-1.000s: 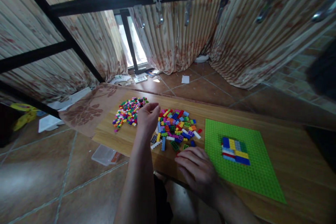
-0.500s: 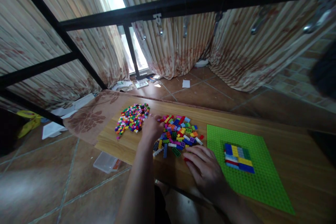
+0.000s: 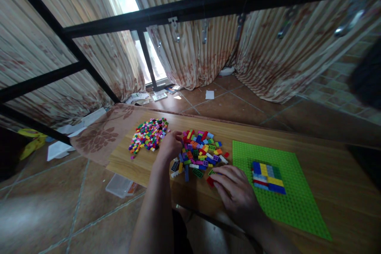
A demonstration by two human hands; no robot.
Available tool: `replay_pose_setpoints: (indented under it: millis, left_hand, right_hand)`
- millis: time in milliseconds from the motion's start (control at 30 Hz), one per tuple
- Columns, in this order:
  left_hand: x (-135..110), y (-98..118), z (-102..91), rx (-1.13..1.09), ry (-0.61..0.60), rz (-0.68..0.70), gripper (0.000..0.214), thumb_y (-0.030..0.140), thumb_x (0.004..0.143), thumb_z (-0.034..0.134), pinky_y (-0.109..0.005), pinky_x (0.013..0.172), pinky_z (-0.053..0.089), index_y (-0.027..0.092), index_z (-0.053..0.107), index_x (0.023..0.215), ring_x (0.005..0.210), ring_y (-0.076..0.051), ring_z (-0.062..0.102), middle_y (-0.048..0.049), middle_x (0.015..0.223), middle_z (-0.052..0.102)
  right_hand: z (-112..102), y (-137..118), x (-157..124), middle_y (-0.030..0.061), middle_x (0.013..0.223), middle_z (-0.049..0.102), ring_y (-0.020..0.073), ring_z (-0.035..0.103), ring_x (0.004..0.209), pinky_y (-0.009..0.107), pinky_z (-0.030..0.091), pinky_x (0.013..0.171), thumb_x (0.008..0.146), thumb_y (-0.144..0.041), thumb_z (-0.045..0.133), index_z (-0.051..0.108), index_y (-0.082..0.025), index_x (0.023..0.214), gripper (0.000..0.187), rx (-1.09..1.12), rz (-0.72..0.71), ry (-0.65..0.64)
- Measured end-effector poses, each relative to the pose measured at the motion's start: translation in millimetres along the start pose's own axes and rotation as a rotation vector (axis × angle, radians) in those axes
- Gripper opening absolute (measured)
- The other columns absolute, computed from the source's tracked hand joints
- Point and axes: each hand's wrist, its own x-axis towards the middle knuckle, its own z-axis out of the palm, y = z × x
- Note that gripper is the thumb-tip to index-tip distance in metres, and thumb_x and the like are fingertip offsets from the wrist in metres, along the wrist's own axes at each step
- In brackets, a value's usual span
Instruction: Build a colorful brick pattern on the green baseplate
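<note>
My left hand (image 3: 170, 145) rests curled at the left edge of a pile of larger coloured bricks (image 3: 201, 151) on the wooden table (image 3: 327, 154); whether the fingers hold anything is hidden. My right hand (image 3: 235, 190) lies flat with fingers spread at the near side of that pile, fingertips beside a red brick (image 3: 210, 181). A heap of tiny coloured bricks (image 3: 148, 135) lies left of my left hand. To the right sits a green baseplate (image 3: 291, 198) carrying a small block of blue, yellow, grey, green and red bricks (image 3: 268, 177).
A patterned brown cloth (image 3: 101, 135) covers the table's left end. On the tiled floor lie a clear plastic box (image 3: 119, 185), papers (image 3: 61, 149) and a calculator (image 3: 160, 96). Black metal bars (image 3: 190, 8) cross in front of striped curtains (image 3: 268, 55).
My left hand came down from above the table onto the left edge of the larger brick pile. My right hand slid slightly right along the near edge of the pile.
</note>
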Motion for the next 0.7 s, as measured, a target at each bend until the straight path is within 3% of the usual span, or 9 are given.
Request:
replay_pose_setpoints:
  millis: [200,333,467,700]
  left_hand:
    - [1.6,4.3,-0.1,0.081,0.126,-0.032,0.037,0.019,0.081,0.056,-0.025,0.069,0.048,0.013,0.069,0.115,0.079,-0.019,0.069,-0.0109,0.097,0.076]
    - [3.4,9.6,7.1,0.14,0.142,0.0,0.029,0.026,0.08,0.062,-0.027,0.073,0.048,0.017,0.071,0.106,0.084,-0.021,0.069,-0.0093,0.097,0.076]
    - [5.3,15.2,14.8,0.245,0.153,0.032,0.025,0.024,0.077,0.064,-0.027,0.073,0.048,0.021,0.073,0.1,0.088,-0.022,0.069,-0.0086,0.096,0.076]
    - [8.3,19.5,17.9,0.271,0.126,0.038,0.036,0.017,0.074,0.06,-0.03,0.073,0.048,0.019,0.073,0.107,0.089,-0.026,0.069,-0.011,0.096,0.077]
  right_hand:
    - [-3.6,2.9,-1.4,0.0063,0.103,0.071,0.0234,0.06,0.099,0.044,0.048,0.087,0.093,-0.016,0.054,0.068,-0.021,0.102,0.017,0.001,0.004,0.002]
    - [-4.8,2.5,0.1,0.006,0.101,0.072,0.0231,0.06,0.097,0.043,0.048,0.086,0.094,-0.016,0.053,0.068,-0.022,0.102,0.018,0.008,0.006,0.017]
    - [-6.0,0.4,2.4,0.006,0.099,0.072,0.0223,0.061,0.096,0.043,0.048,0.086,0.094,-0.017,0.052,0.069,-0.022,0.101,0.018,0.019,0.014,0.025]
    - [-8.4,-6.8,6.9,0.0057,0.094,0.073,0.0199,0.061,0.091,0.039,0.048,0.082,0.094,-0.016,0.052,0.07,-0.021,0.096,0.019,0.047,0.015,0.025]
